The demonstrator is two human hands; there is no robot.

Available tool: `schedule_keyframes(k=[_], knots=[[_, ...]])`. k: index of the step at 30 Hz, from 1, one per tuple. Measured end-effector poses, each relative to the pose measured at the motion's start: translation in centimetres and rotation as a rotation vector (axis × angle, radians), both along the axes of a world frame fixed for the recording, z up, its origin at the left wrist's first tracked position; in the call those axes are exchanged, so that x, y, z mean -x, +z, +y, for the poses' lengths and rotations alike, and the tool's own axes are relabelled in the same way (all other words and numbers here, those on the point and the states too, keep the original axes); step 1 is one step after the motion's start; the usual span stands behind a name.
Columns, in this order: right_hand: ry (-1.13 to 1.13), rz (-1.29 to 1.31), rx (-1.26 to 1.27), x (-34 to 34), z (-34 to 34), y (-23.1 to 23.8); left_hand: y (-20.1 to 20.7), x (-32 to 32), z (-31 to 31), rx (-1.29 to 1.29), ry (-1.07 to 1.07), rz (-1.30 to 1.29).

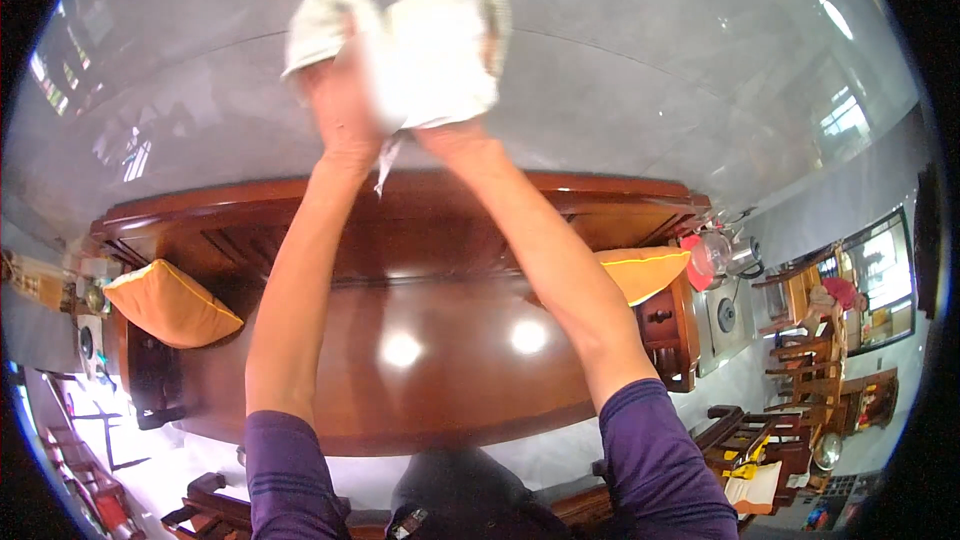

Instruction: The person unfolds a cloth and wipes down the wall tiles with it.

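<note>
Both arms reach up and away from me, over a dark wooden bench (440, 380), to a white cloth (440, 50). The cloth is bunched into two lobes in front of the glossy grey wall (640, 90); I cannot tell whether it touches it. My left hand (340, 105), partly blurred, is closed on the left lobe. Most of my right hand (455, 140) is hidden behind the larger right lobe, closed on it, with a bit of finger at its right edge. A thin corner of cloth dangles between my wrists.
An orange cushion (175, 305) leans at the bench's left end, and another orange cushion (645, 273) at its right end. Beyond the right armrest stand a glass jug (712, 248) and a metal kettle (745, 256). Wooden chairs (800, 370) are farther right, with a person (835, 298) near them.
</note>
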State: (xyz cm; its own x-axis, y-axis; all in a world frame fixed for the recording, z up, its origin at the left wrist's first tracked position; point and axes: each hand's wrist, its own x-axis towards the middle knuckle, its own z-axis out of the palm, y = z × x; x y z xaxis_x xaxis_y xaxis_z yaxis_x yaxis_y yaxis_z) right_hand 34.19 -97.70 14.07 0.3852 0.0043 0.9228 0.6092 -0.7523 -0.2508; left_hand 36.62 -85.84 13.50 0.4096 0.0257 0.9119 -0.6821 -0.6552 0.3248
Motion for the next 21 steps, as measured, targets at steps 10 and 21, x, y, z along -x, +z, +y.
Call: schedule_keyframes(k=[10, 21], knots=[[-0.523, 0.317, -0.153, 6.8, -10.9, -15.3, -8.2, 1.8, -12.5, -0.789, -0.279, -0.290], [-0.235, 0.277, -0.272, 5.5, -5.4, -14.4, -11.4, 6.0, -7.3, -0.079, 0.134, 0.432]])
